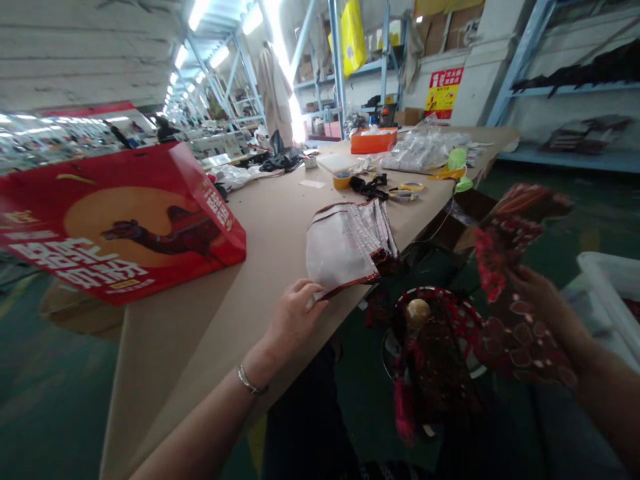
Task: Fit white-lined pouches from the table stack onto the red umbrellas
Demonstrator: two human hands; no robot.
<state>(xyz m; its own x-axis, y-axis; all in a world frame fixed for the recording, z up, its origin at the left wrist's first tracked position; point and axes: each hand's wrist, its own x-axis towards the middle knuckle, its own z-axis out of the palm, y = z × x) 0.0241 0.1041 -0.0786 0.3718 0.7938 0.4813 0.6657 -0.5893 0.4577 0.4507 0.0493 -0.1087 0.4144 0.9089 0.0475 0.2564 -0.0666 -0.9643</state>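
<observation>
My left hand (294, 315), with a bracelet at the wrist, is closed at the near corner of a stack of whitish cloth pieces (336, 245). These have dark red edges and lie at the table's right edge, partly overhanging it. Off to the right, my right hand (537, 290) grips a dark red cloth with flower patterns (525, 337); it hangs in the air, its top blurred. Below, between the hands, a round basket (430, 291) holds more dark red patterned cloth (440, 360), with a pinkish-red tassel (404, 410) hanging down.
A large red bag with a camel picture (150, 220) stands on the table (270, 227) at left. Farther back are yellow tape (342, 180), scissors (407, 192), an orange box (373, 141) and clear plastic bags (425, 148). A white bin (600, 287) stands at far right.
</observation>
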